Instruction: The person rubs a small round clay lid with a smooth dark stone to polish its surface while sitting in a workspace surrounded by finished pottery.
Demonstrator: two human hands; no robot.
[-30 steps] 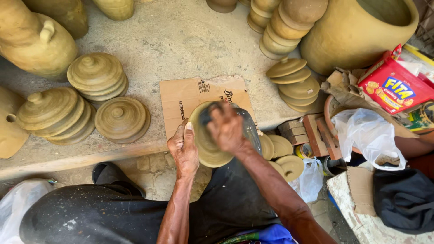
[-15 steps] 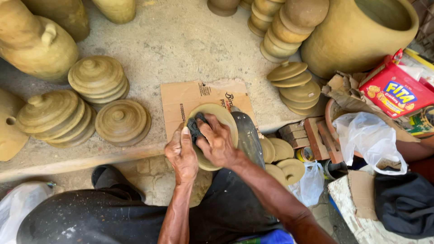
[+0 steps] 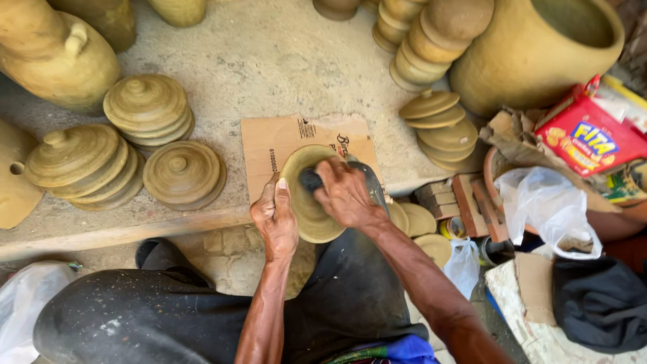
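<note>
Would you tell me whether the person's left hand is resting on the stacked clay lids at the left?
No, the left hand grips the edge of the round tan clay disc over the lap, apart from the stacked domed clay lids.

dark tool mostly under right hand

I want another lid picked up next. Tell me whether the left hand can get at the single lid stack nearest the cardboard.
Probably yes. The left hand grips the edge of the clay disc, and the lid stack sits just beyond it, with nothing between. It must let go first.
</note>
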